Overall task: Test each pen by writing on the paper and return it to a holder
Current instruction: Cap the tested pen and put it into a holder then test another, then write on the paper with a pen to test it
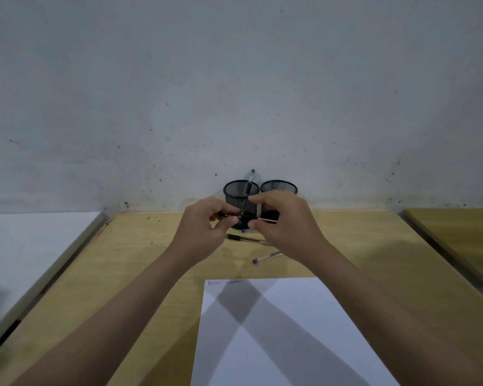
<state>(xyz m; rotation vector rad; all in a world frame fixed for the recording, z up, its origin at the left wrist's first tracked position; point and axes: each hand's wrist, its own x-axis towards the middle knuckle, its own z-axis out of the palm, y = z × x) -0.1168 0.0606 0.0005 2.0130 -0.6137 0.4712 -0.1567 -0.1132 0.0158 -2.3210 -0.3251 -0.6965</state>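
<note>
Both hands meet in front of two black mesh holders. My left hand [204, 227] pinches the dark end of a pen [230, 215] held level. My right hand [285, 221] holds the pen's other part, a thin pale tip [268, 219] showing by its thumb. The left holder [236, 195] has one black pen [250, 185] standing in it; the right holder [279, 186] shows no pens. On the desk lie a black pen [246, 239] and a purple-capped pen [267, 257]. A white sheet of paper [290, 330] lies near me with faint scribbles at its top left corner.
The wooden desk [123, 274] ends at a grey wall just behind the holders. A white table [25, 246] adjoins on the left and another wooden surface [463, 232] on the right. My forearms cast crossing shadows on the paper.
</note>
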